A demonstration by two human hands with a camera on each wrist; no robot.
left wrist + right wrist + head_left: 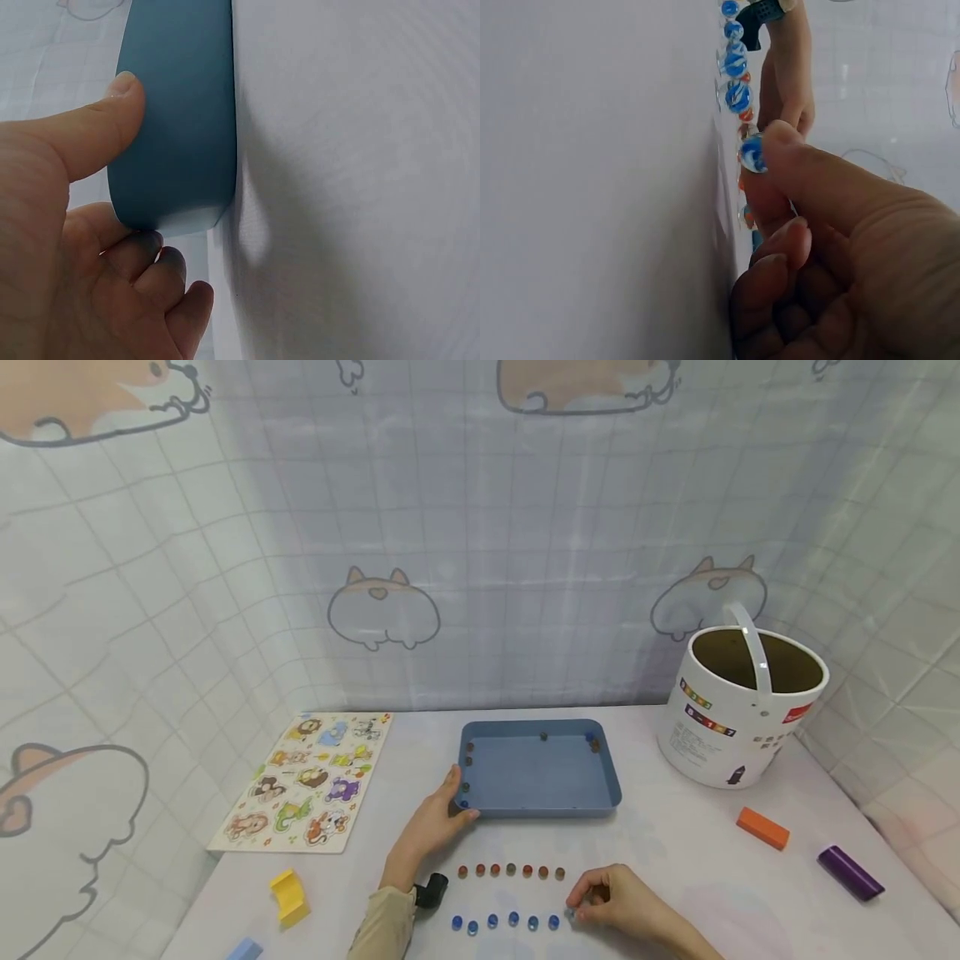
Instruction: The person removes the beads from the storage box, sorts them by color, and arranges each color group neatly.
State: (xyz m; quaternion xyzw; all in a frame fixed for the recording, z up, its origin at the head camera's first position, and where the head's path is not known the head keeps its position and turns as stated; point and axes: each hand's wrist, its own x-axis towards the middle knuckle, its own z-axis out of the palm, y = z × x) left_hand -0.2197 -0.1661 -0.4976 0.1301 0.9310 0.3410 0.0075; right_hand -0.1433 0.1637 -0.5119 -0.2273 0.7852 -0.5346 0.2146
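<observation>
My left hand (432,827) grips the near left corner of a shallow blue tray (540,812); in the left wrist view the thumb presses one wall and the fingers bend round the corner. Between thumb and fingertip my right hand (618,902) pinches a clear marble with blue and white swirls (753,153), low at the right end of a row of blue marbles (513,918). Behind that row runs another of mostly reddish marbles (527,871). Inside the tray, a few dark marbles (466,787) lie along the left wall and others near the back.
To the left lies an animal puzzle board (300,781), with a yellow arched block (289,899) and a light blue block (244,950) nearer. A white bucket (701,739) with a handle stands back right. Before it are an orange block (762,828) and a purple block (851,873).
</observation>
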